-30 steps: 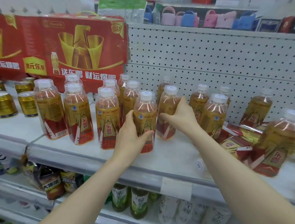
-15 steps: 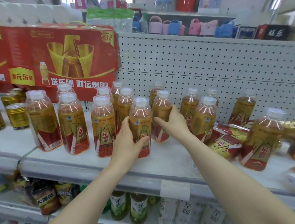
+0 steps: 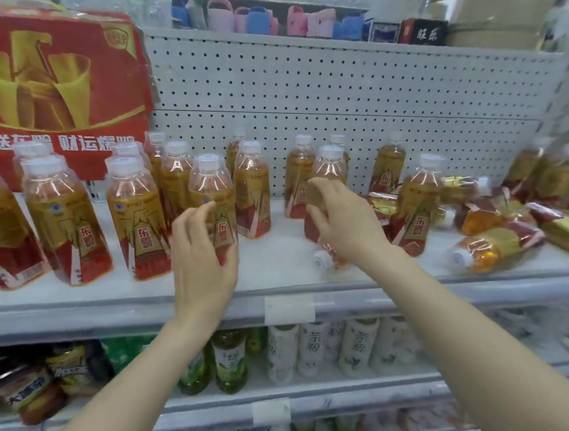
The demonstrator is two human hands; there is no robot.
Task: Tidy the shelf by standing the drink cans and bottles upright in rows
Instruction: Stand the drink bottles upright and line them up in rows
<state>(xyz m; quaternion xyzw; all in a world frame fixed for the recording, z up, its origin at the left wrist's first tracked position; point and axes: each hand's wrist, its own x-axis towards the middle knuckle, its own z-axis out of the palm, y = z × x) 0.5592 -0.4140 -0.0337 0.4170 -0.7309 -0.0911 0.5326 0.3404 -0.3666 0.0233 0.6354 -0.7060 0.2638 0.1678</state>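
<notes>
The front-row bottle stands upright on the shelf, with the left hand curled round its lower half. The right hand, fingers bent, covers a second bottle; whether it grips, I cannot tell. Toppled bottles lie further right

Your upright bottles, amber drink with white caps and red-gold labels, stand in loose rows on the shelf, 9 to 1 o'clock. Toppled bottles, same kind, lie on their sides, heaped at 3 o'clock. Stray bottle lies flat mid-shelf, cap toward 7 o'clock.
</notes>
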